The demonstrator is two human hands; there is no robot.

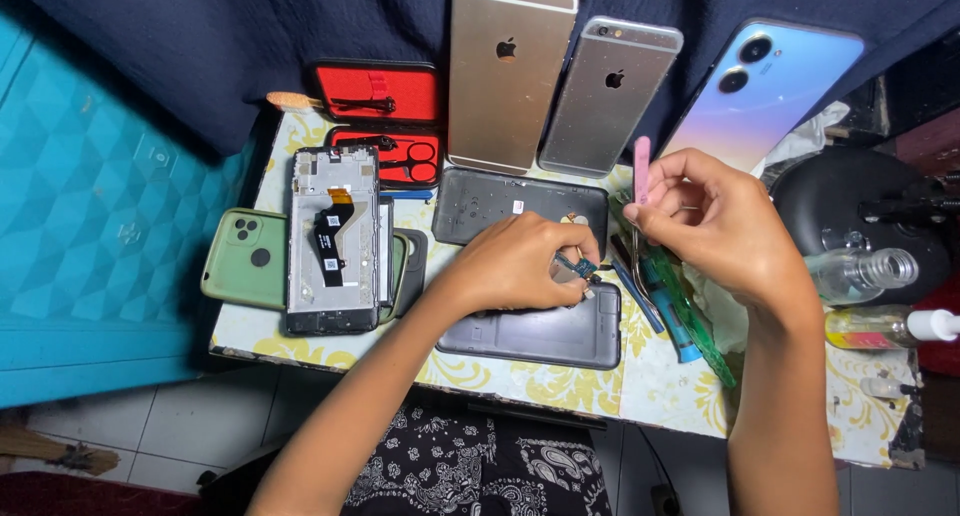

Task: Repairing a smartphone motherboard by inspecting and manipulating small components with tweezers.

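Our left hand (520, 261) pinches a small circuit board (578, 268) with its fingers closed on it, holding it just above the dark grey phone back cover (540, 336) on the table (520, 376). Our right hand (715, 221) grips a pink pry tool (642, 168) upright, long axis near vertical, fingers shut around its lower end. The board lies down and left of that tool, near it but apart, with the left hand the nearer.

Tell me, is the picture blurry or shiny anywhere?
In the head view, most things look sharp; the blue-pink phone shows a soft sheen, and the clear bottle glints. The left hand and right hand are evenly lit, with only soft shadows; the edges bend slightly, like a wide lens.
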